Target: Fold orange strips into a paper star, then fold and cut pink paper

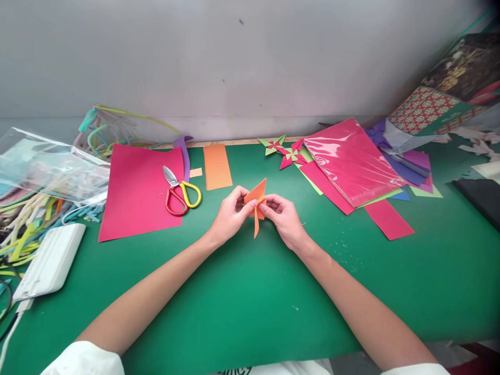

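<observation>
Between my two hands, above the middle of the green table, is a folded piece of orange paper [255, 194]. My left hand [233, 211] pinches its left side with thumb and fingers. From the right, my right hand [284, 216] grips the other side, fingers curled in. One flap of the paper points up and a narrow strip hangs down below the thumbs. The exact folds are partly hidden by my fingers. Nearest on the left are an orange paper rectangle [217, 167] and scissors [179, 191] with one red and one yellow handle, lying on a red sheet [136, 187].
Folded red and green paper stars [289, 153] lie near the wall. Right of them is a plastic-wrapped pack of red paper [353, 161] over coloured sheets. A white power bank [50, 258] with a cable and a pile of coloured strips [23, 224] are at left.
</observation>
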Demonstrator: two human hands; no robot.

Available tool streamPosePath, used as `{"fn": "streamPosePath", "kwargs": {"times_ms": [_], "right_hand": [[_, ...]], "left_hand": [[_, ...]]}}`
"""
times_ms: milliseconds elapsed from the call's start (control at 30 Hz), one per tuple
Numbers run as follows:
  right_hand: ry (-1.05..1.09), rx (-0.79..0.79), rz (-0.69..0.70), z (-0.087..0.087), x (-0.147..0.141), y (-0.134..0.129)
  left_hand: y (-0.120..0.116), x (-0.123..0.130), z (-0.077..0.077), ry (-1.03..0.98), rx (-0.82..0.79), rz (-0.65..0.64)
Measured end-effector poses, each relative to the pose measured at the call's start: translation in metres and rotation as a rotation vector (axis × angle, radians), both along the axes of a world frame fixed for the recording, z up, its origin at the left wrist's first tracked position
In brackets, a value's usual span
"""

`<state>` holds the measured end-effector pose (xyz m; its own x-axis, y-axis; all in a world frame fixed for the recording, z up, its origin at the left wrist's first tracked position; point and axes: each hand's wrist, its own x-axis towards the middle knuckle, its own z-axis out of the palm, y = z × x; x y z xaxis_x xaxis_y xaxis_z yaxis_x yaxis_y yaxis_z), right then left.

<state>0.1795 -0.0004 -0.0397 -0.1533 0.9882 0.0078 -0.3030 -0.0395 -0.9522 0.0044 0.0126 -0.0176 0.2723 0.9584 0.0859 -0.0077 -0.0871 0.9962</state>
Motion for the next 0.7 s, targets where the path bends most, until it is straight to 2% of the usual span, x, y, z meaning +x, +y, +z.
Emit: {"fn": "streamPosePath", "kwargs": {"times_ms": [167, 267, 400, 500, 600, 700], "right_hand": [[-0.135, 0.041, 0.009, 0.001, 0.006, 0.003], [-0.208, 0.090, 0.065, 0.002, 0.010, 0.003], [-0.303, 0.151, 0.144, 0.003, 0.011, 0.001], [-0.331, 0.169, 0.142, 0.004, 0.010, 0.000], [-0.317, 0.174, 0.143, 0.004, 0.010, 0.001], [-0.300, 0.168, 0.135, 0.004, 0.010, 0.001]], "left_hand": [[0.008, -0.006, 0.009, 0.106, -0.011, -0.155], [0.012, -0.011, 0.015, 0.209, 0.009, -0.204], [0.011, -0.012, 0.014, 0.349, 0.105, -0.145], [0.008, -0.010, 0.010, 0.390, 0.145, -0.062], [0.006, -0.007, 0.008, 0.336, 0.108, 0.005], [0.007, -0.008, 0.009, 0.253, 0.070, -0.032]]}}
